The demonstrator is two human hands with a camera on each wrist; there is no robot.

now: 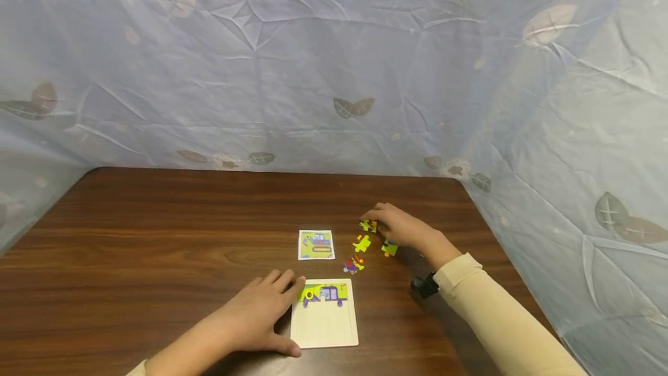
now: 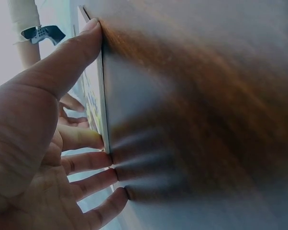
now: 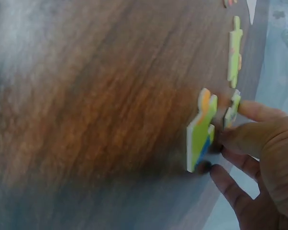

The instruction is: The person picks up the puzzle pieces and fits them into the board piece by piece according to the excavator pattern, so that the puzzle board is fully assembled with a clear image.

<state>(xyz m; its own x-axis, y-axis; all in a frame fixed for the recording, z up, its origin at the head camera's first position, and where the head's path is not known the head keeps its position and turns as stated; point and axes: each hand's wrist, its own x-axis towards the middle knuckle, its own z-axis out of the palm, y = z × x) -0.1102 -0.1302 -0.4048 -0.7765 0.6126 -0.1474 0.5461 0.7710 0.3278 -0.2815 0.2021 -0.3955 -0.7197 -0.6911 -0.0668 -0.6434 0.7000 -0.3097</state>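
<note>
1. Currently, left hand [image 1: 254, 313] spread, not gripping, touching puzzle board [image 1: 323, 328] at left edge.
2. Right hand [image 1: 404, 227] at far piece [image 1: 367, 227]; can't tell if pinching.
3. Other loose pieces [image 1: 362, 243] right of picture card [image 1: 316, 245].

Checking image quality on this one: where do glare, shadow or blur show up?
Head view: fairly even light, puzzle pieces small in frame; left wrist: washed-out upper left, tabletop blurred, dark streaks beside the left hand; right wrist: pale glare at upper left, soft wood grain, dark shading below the nearest piece.
</note>
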